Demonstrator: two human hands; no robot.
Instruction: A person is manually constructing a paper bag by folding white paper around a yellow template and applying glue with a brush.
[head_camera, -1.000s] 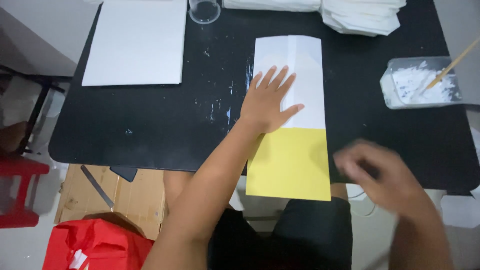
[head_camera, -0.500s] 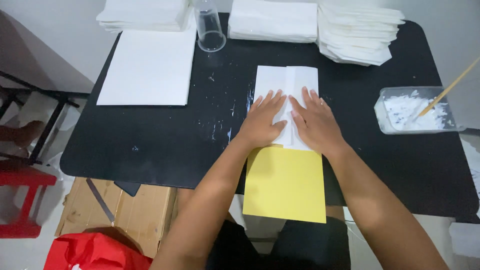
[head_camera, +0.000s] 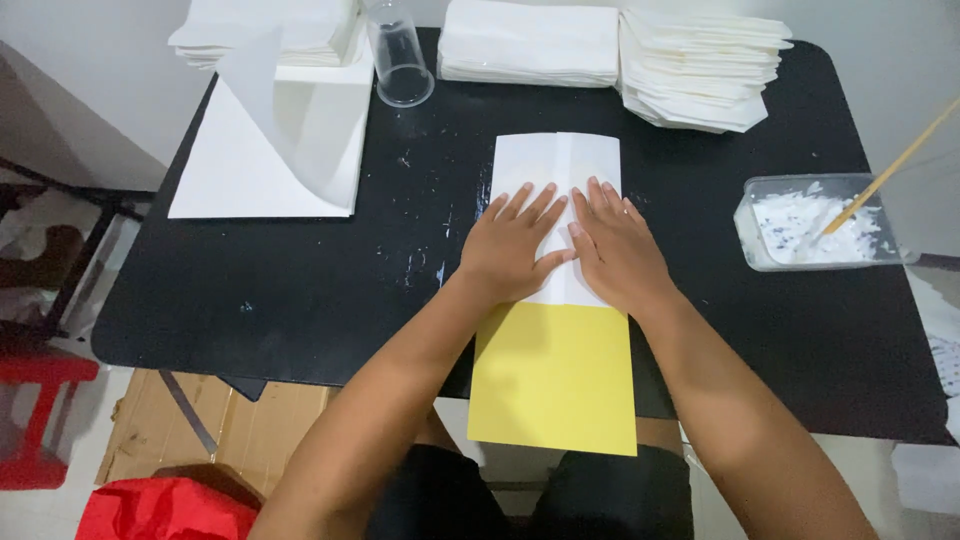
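White folded paper (head_camera: 557, 165) | under left hand (head_camera: 513, 250) | right hand (head_camera: 615, 250)

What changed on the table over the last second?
The right hand came in from the table edge and now presses flat on the white paper beside the left hand. A sheet on the left stack has lifted. Yellow sheet and paste tub stayed put.

Single head-worn view. Looks steeply down, close over the black rounded-corner surface (head_camera: 300, 290). No second view shares the scene.
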